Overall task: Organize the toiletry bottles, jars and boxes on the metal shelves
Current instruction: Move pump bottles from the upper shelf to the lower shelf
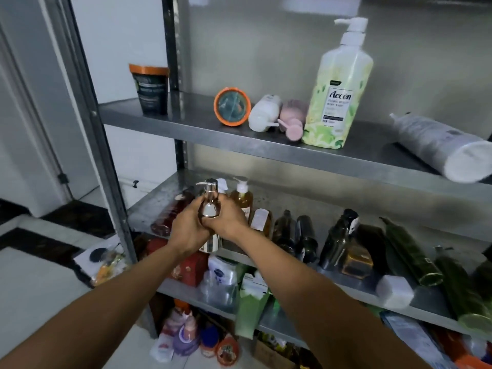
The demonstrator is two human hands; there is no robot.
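Observation:
Both hands hold a shiny chrome pump bottle (210, 202) upright in front of the middle metal shelf (415, 302). My left hand (187, 225) wraps its left side and my right hand (229, 218) grips its right side; fingers curl round the body. On the upper shelf (186, 131) stand a tall green pump bottle (338, 102) and a dark tub with an orange lid (151, 89). An orange-rimmed jar (232, 107), a white bottle (263, 113), a pink bottle (292, 119) and a grey-white tube (442, 147) lie on their sides there.
The middle shelf holds an amber pump bottle (242, 199), a lying red bottle (170, 211), several dark bottles (306, 238), green tubes (410, 251) and a white box (394, 291). Lower shelves hold red boxes (191, 267) and green packs (250, 304). Bottles (183, 336) stand on the floor.

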